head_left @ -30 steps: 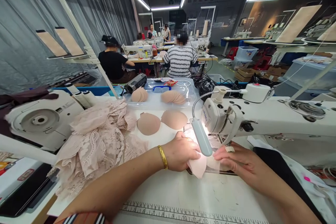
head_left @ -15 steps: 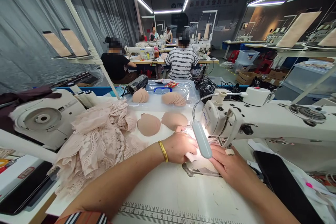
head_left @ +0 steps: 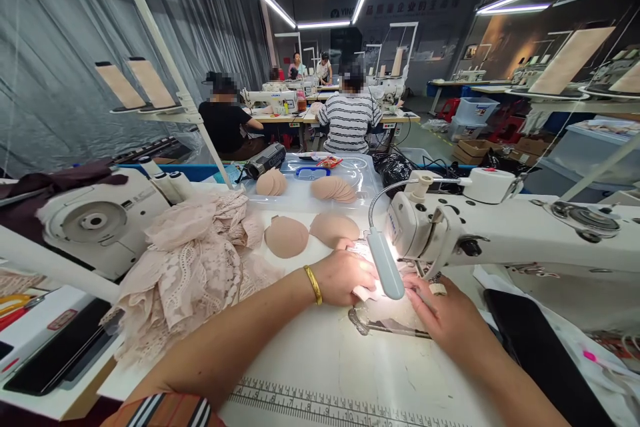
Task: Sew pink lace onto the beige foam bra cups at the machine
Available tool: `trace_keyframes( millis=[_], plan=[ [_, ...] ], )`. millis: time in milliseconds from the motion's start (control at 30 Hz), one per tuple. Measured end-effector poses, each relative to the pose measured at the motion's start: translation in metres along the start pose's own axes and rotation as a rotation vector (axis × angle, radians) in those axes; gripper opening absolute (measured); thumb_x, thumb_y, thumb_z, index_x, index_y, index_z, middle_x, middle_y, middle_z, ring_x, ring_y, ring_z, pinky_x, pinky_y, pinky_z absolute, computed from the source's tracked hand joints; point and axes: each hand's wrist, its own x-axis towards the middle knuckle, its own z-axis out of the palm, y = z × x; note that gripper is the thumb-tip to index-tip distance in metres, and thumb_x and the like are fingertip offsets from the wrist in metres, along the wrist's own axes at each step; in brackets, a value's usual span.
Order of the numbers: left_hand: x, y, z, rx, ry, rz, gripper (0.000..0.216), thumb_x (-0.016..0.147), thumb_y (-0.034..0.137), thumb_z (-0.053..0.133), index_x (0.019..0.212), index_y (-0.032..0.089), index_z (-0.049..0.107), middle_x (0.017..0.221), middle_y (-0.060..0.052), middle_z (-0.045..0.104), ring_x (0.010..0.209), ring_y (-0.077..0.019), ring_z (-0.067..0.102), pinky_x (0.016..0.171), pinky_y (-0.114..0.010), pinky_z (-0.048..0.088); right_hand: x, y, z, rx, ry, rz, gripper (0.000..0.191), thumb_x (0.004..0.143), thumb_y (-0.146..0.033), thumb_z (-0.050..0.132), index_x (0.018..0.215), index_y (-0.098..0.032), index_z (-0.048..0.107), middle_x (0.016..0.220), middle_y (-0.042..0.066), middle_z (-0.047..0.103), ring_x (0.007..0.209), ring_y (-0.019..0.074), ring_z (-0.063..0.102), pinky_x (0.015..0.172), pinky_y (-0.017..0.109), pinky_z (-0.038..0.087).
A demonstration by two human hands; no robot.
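Note:
My left hand [head_left: 344, 275], with a gold bangle on the wrist, has its fingers curled on a small pale pink fabric piece [head_left: 364, 292] beside the needle of the white sewing machine [head_left: 500, 230]. My right hand [head_left: 443, 315] lies with fingers stretched on the same piece over the brightly lit needle plate [head_left: 387, 323]. The machine's grey lamp [head_left: 384, 265] hangs over both hands and hides part of the fabric. Two beige bra cups [head_left: 309, 233] lie just beyond my left hand.
A heap of pink lace [head_left: 193, 263] lies at the left beside another white machine [head_left: 97, 223]. A clear bin lid [head_left: 360, 177] carries stacked cups. A black phone [head_left: 57, 353] sits at the lower left, a ruler strip [head_left: 320, 407] near me. Other people sew at tables behind.
Both hands have pushed the pink piece away from me, in under the lamp and needle. The piece is now mostly hidden there. The view has shifted slightly.

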Motion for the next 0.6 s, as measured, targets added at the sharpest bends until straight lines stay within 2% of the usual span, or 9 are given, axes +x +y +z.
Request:
trace_keyframes(
  millis=[100,267,467,600],
  plan=[
    [-0.0001,-0.0002,0.0018,0.022,-0.005,-0.004,0.012,0.084,0.016,0.062,0.084,0.023,0.07,0.102,-0.002,0.074,0.095,-0.0239,0.063,0.097,-0.049,0.023,0.0008,0.0001,0.0012,0.063,0.09,0.04,0.033,0.106,-0.04,0.037,0.106,-0.024,0.066,0.107,0.01,0.072,0.105,0.0296,0.066,0.085,0.044,0.057],
    [-0.0006,0.0037,0.0003,0.043,-0.012,-0.014,0.009,0.083,0.017,0.061,0.08,0.021,0.069,0.092,-0.003,0.073,0.087,-0.0219,0.06,0.094,-0.047,0.025,0.0011,0.0027,0.0021,0.118,0.039,0.063,0.028,0.106,-0.038,0.039,0.111,-0.025,0.063,0.111,0.009,0.069,0.103,0.0276,0.067,0.083,0.042,0.057],
    [-0.0023,0.0074,0.0013,0.04,0.002,-0.014,0.008,0.081,0.015,0.062,0.08,0.022,0.068,0.096,-0.001,0.073,0.088,-0.0205,0.061,0.093,-0.045,0.025,0.0002,0.0015,-0.0003,0.069,0.075,-0.009,0.029,0.106,-0.038,0.041,0.115,-0.025,0.065,0.111,0.01,0.07,0.105,0.0299,0.068,0.082,0.043,0.058],
    [-0.0032,0.0074,0.0019,0.044,-0.011,-0.027,0.009,0.082,0.016,0.063,0.082,0.022,0.069,0.096,-0.002,0.074,0.088,-0.0208,0.061,0.094,-0.046,0.024,-0.0008,-0.0019,-0.0034,0.033,0.061,0.009,0.031,0.106,-0.039,0.04,0.114,-0.027,0.068,0.107,0.009,0.07,0.1,0.0298,0.069,0.078,0.042,0.059]
  ],
)
